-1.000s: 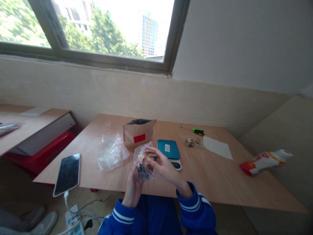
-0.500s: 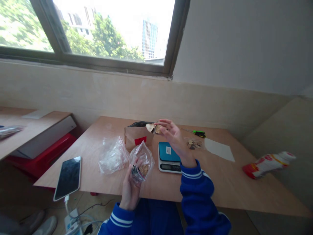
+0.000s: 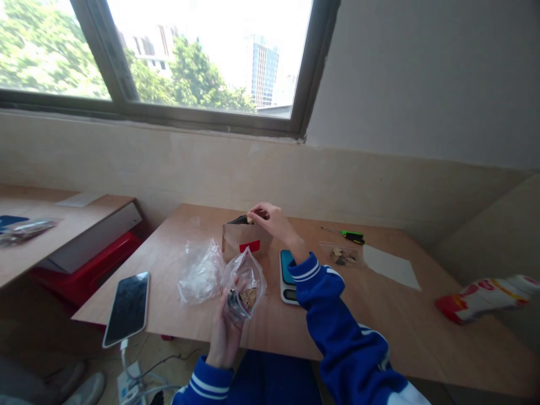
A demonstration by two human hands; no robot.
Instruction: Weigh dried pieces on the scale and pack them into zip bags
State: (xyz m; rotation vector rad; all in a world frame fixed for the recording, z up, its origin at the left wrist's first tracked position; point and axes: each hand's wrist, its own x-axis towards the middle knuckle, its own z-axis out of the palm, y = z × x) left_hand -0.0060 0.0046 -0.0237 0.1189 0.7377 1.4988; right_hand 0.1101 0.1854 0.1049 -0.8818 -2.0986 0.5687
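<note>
In my left hand (image 3: 226, 332) is a clear zip bag (image 3: 258, 275), held upright with its mouth open. Brown dried pieces (image 3: 248, 297) and something dark lie low inside it. My right hand (image 3: 270, 218) is at the open top of a brown paper bag (image 3: 234, 239) with a red label, its fingers closed. A bit of a pale dried piece shows at the fingertips; the rest is hidden by the hand and the bag's rim. Under my right forearm, a kitchen scale (image 3: 287, 269) with a blue top is partly covered.
Crumpled clear plastic bags (image 3: 202, 275) lie left of the zip bag. A tablet (image 3: 127, 308) with a cable overhangs the table's left edge. To the right are a small bag of dried pieces (image 3: 343, 256), a screwdriver (image 3: 352, 236), white paper (image 3: 392, 267) and a red-white bottle (image 3: 481, 298).
My right hand has moved left and slightly down, from above the scale to the paper bag's mouth, with the pale dried pieces. My left hand still holds the zip bag. The view has shifted slightly.
</note>
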